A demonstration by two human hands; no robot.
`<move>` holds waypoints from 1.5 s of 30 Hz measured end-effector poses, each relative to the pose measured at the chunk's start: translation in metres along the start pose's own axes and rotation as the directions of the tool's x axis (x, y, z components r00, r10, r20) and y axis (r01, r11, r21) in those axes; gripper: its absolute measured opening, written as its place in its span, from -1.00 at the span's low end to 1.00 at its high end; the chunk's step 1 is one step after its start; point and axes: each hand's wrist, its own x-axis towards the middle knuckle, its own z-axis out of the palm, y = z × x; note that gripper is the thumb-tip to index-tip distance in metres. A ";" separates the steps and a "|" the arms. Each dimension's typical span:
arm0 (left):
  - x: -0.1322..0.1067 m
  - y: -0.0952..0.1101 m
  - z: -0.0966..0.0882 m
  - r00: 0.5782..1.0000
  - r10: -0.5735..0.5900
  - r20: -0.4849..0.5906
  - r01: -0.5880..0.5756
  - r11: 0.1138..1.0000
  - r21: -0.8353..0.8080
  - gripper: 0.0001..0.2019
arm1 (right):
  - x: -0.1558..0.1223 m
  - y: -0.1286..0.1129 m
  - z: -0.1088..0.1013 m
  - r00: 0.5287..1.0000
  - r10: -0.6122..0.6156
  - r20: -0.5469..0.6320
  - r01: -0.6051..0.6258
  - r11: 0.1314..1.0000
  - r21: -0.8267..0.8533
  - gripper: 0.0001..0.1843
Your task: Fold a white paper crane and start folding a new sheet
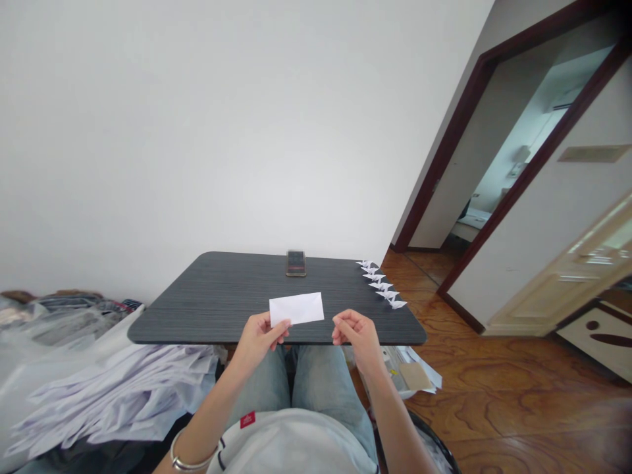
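My left hand (259, 338) pinches the lower left corner of a folded white paper rectangle (297, 308), held just above the near edge of a dark grey table (217, 296). My right hand (355, 332) hovers a little to the right of the paper, fingers curled together, apparently holding nothing. A phone (295, 263) stands at the table's far middle. A row of several small white folded paper cranes (381, 283) lines the table's right edge.
A heap of white cloth and plastic bags (113, 395) lies at the left of my lap. Papers (412, 375) sit on the wooden floor under the table's right side. An open doorway (513, 171) is at the right.
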 end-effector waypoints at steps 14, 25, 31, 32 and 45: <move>-0.003 -0.002 0.007 0.965 0.247 0.090 -0.261 0.860 0.439 -0.70 | -0.012 0.001 0.014 0.962 -0.203 0.182 0.250 0.925 -0.288 -0.78; -0.008 0.002 0.010 0.986 0.117 0.120 -0.136 0.977 0.163 -0.63 | -0.009 0.005 0.012 0.955 -0.241 0.173 0.294 0.849 -0.440 -0.91; -0.008 0.004 0.009 0.984 0.111 0.140 -0.140 0.966 0.217 -0.58 | -0.008 0.005 0.013 0.911 -0.344 0.228 0.413 0.731 -0.543 -0.88; -0.008 0.004 0.009 0.983 0.104 0.149 -0.134 0.968 0.211 -0.56 | -0.009 0.004 0.013 0.905 -0.354 0.236 0.424 0.720 -0.549 -0.87; -0.002 -0.008 0.008 0.984 0.043 0.171 -0.056 0.996 0.069 -0.61 | -0.007 0.006 0.011 0.869 -0.384 0.313 0.495 0.653 -0.573 -0.85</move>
